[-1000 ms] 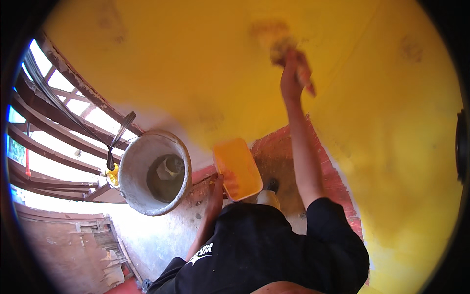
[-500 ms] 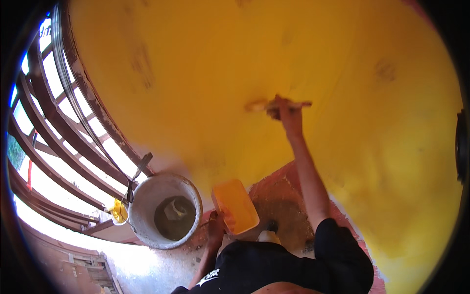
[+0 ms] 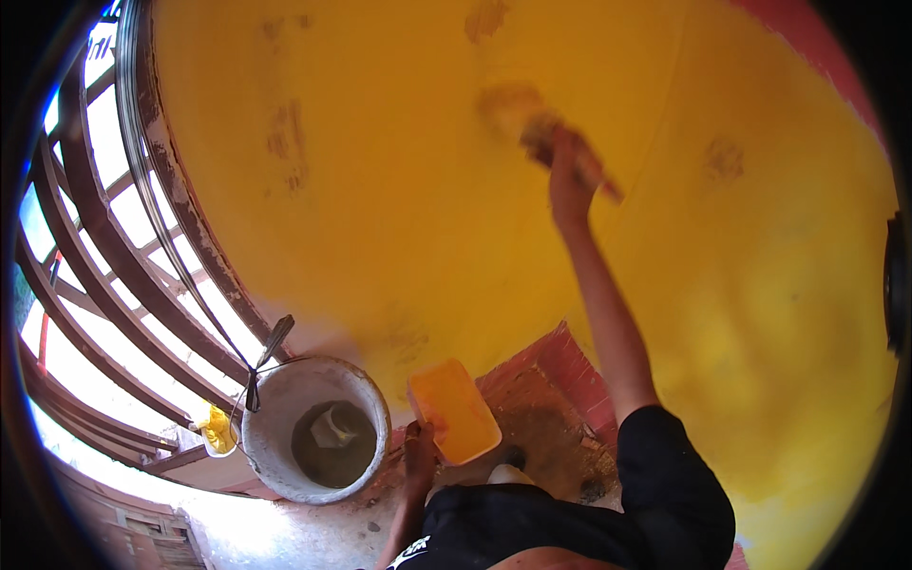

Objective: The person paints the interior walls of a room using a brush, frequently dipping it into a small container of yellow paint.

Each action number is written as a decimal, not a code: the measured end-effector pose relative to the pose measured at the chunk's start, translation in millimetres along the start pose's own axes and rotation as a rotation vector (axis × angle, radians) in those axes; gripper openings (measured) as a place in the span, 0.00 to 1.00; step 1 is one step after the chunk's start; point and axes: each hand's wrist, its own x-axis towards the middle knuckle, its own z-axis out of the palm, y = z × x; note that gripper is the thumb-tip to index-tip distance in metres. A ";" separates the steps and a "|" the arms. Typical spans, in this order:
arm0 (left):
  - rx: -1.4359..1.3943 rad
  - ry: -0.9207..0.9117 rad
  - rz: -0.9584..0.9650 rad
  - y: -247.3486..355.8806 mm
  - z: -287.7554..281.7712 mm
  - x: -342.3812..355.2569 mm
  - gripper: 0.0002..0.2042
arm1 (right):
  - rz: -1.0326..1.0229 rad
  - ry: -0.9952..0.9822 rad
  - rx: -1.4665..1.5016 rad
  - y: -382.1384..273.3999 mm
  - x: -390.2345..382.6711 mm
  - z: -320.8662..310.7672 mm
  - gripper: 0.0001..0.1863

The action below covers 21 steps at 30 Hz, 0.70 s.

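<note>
My right hand is closed round the handle of a paintbrush, raised against a yellow-painted wall. The brush head is smeared by motion and lies over a brownish patch on the yellow. Low in front of my body, my left hand grips the side of a rectangular plastic tub with yellow-orange paint inside. The fingers of that hand are partly hidden by the tub.
Left of the tub stands a large grey bucket with murky liquid and a pale object in it. Brown bars curve along the left, with dark cables beside them. A small yellow-stained container is next to the bucket. A reddish ledge runs below the wall.
My right hand has moved the paintbrush upward on the wall, and the brush has turned from nearly level to slanting up to the left. The left hand still holds the tub.
</note>
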 end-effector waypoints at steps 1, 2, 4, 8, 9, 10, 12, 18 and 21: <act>0.002 -0.012 -0.003 0.2 5.3 0.3 0.18 | -0.019 -0.009 -0.049 30.4 -24.9 -17.3 0.19; 0.005 0.006 -0.007 0.4 3.2 -1.1 0.18 | 0.028 0.010 -0.103 54.3 -56.6 -20.8 0.18; 0.036 0.018 -0.042 6.0 -2.4 -2.7 0.18 | 0.218 0.011 0.065 56.2 -118.9 -13.4 0.17; 0.078 0.015 -0.080 18.8 2.0 -4.9 0.18 | 0.384 -0.052 0.009 58.5 -161.7 -31.2 0.17; 0.078 0.020 -0.086 19.6 2.3 -6.3 0.18 | 0.394 -0.070 -0.001 56.2 -163.0 -34.3 0.17; 0.077 0.025 -0.088 21.1 3.5 -7.0 0.18 | 0.445 -0.091 0.016 50.1 -152.9 -36.6 0.17; 0.076 0.016 -0.059 15.6 2.6 -3.5 0.18 | 0.540 -0.138 0.046 29.2 -107.5 -39.9 0.17; 0.060 0.030 -0.076 14.0 10.1 -1.4 0.17 | 0.273 -0.105 0.008 -52.1 48.0 -12.0 0.16; 0.055 0.036 -0.073 8.6 10.2 0.4 0.17 | 0.148 -0.098 -0.006 -96.2 114.3 9.6 0.16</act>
